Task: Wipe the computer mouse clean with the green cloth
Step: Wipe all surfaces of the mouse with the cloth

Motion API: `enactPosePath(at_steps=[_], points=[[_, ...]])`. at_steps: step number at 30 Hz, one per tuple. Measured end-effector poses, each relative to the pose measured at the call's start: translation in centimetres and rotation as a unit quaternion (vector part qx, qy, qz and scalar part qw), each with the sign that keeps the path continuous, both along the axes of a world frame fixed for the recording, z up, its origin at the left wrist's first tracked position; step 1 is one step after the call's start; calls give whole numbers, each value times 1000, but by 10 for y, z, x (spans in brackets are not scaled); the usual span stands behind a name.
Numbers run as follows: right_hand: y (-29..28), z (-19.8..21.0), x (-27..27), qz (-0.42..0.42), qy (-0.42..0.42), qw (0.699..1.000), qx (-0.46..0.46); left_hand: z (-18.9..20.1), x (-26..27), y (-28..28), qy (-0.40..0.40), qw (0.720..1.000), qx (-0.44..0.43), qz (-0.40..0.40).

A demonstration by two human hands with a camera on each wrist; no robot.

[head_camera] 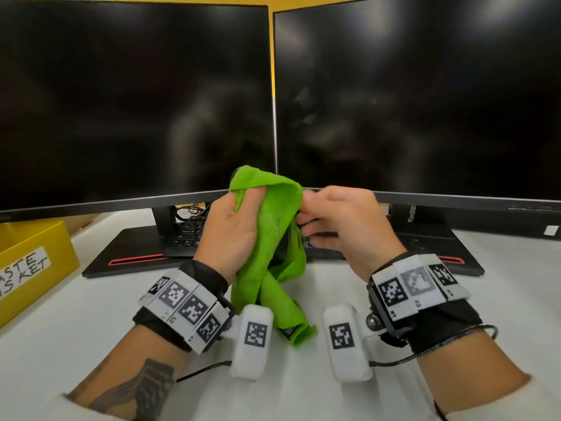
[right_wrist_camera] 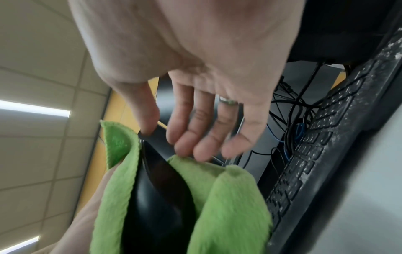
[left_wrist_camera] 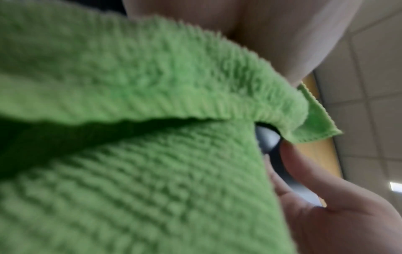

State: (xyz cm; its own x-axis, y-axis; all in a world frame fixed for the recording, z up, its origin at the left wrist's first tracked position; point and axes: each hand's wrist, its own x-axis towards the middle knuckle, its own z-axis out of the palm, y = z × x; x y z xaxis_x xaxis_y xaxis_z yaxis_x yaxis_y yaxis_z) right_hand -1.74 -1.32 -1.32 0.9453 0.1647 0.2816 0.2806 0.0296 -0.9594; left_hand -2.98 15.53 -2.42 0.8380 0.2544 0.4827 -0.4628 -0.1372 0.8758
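Left hand (head_camera: 233, 229) grips green cloth (head_camera: 270, 238) around black mouse (right_wrist_camera: 158, 197); right hand (head_camera: 343, 226) pinches its tip. Keyboard (head_camera: 189, 230) and two dark monitors (head_camera: 136, 101) stand beyond.

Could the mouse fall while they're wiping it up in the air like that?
It might. The black mouse is off the desk, wrapped in the green cloth that the left hand grips, with the right hand pinching only its tip. Smooth plastic could slip through soft cloth and hit the keyboard below. Also, the cloth's loose end dangles toward the desk, so it could catch or drag.
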Motion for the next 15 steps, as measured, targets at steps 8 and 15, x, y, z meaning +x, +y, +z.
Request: enactPosePath(at_steps=[8, 15], points=[[6, -10, -2, 54, -94, 981, -163, -2, 8, 7, 9, 995, -33, 95], [11, -14, 1, 18, -167, 976, -135, -1, 13, 11, 34, 994, -48, 95]])
